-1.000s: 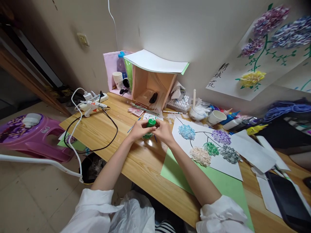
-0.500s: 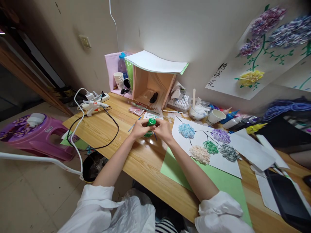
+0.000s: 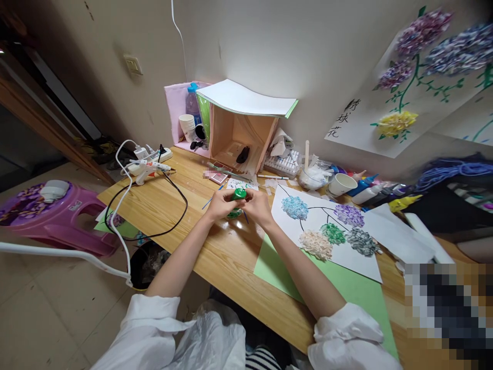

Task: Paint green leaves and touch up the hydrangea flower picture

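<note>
Over the wooden table (image 3: 215,246), a green paint bottle (image 3: 239,193) is gripped from both sides. My left hand (image 3: 221,204) closes on it from the left, and my right hand (image 3: 257,206) closes on it from the right. The fingertips meet around the bottle and hide much of it. Just below the hands, something with green paint (image 3: 234,213) shows on the table; its kind is unclear. To the right lies a white sheet (image 3: 287,218) with raised paper-like flowers in blue, purple, green, peach and grey.
A glue gun (image 3: 148,169) with a looping black cord (image 3: 184,213) lies at left. An open box (image 3: 227,136) stands against the wall. A bowl (image 3: 311,180), a paper cup (image 3: 342,184) and several paint bottles line the back right. Green paper (image 3: 287,272) lies beneath the sheet.
Both hands stay around the green bottle in nearly the same place. The whole view has shifted very slightly.
</note>
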The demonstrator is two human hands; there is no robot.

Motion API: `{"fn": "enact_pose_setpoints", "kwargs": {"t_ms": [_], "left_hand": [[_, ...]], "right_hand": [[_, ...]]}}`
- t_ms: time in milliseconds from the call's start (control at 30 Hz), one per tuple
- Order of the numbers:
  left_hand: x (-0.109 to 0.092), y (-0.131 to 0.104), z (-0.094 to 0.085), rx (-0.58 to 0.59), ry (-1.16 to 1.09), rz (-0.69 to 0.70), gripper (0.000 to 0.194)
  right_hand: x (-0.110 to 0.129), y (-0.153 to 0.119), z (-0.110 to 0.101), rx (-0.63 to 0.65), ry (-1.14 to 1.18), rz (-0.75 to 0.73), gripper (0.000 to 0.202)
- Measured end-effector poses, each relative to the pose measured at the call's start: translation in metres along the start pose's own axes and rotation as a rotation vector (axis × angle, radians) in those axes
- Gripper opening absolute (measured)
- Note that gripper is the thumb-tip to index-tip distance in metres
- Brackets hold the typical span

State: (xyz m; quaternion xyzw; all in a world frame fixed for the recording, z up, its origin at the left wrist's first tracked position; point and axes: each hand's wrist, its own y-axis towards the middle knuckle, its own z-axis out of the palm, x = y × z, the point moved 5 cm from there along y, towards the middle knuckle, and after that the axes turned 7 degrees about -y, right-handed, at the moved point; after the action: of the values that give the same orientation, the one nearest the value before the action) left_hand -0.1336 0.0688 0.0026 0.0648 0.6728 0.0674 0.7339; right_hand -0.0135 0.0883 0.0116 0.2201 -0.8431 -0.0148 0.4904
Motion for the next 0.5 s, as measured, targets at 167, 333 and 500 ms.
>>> {"fn": "enact_pose_setpoints", "kwargs": {"t_ms": [167, 333, 500], "left_hand": [[0.0013, 0.0007, -0.0005, -0.002, -0.004, 0.010, 0.027], [0.0022, 0.0003, -0.0008, -0.001, 0.002, 0.011, 0.026], [0.0060, 0.0012, -0.0019, 0.014, -0.001, 0.014, 0.033]], "right_hand": [[-0.0003, 0.0005, -0.0005, -0.004, -0.004, -0.005, 0.008], [-0.0019, 0.0010, 0.0000, -0.003, -0.011, -0.007, 0.009], [-0.0008, 0.0020, -0.0012, 0.010, -0.027, -0.003, 0.013]]}}
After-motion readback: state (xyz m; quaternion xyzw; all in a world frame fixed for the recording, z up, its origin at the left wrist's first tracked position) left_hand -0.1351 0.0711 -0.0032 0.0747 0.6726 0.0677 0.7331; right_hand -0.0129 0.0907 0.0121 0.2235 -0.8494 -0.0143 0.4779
